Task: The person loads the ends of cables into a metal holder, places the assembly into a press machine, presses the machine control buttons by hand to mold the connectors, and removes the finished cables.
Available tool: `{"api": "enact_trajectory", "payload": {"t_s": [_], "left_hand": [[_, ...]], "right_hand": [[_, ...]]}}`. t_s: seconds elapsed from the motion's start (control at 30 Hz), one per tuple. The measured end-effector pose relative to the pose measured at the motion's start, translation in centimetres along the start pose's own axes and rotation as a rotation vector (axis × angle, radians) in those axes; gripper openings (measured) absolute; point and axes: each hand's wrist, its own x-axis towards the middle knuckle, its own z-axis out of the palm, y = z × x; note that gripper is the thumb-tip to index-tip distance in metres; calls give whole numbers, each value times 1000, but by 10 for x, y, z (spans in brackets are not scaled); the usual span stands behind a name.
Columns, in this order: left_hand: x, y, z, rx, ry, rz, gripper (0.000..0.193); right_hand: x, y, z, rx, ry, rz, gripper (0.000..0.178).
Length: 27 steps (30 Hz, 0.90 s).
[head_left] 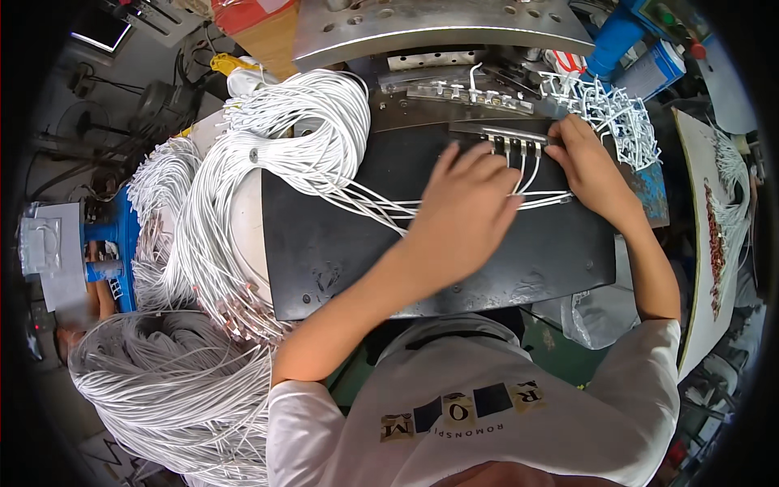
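Observation:
My left hand is over the black work surface, slightly blurred, its fingers bent and apart and reaching to a narrow slotted metal bar. Nothing shows in its grip, though its underside is hidden. My right hand is at the bar's right end, thumb and forefinger pinching around it. Several short white cable ends hang from the slots toward me. Longer white cables run from the bundle at the left, pass under my left hand and come out by my right wrist.
A big looped bundle of white cables lies left of the work surface, with a grey-white coil below it. A metal press plate overhangs the back. Behind the bar lies a second metal strip; white moulded pieces pile at the right.

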Motion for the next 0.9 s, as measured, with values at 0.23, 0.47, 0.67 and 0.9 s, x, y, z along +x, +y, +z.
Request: {"api": "enact_trajectory", "payload": {"t_s": [0.23,0.47,0.67,0.9], "left_hand": [[10,4,16,163,13,-29,19],[66,-56,2,208,13,24,24],[93,-98,-13,184,25,-107,30],[89,-91,-7,252,79,-130,29]], "right_hand": [[47,2,20,-71,73,-34,17],[136,80,50,-534,128,-177,26],[174,109,65,-325,470,-505,38],[171,128,71,-289,399,-401,40]]}}
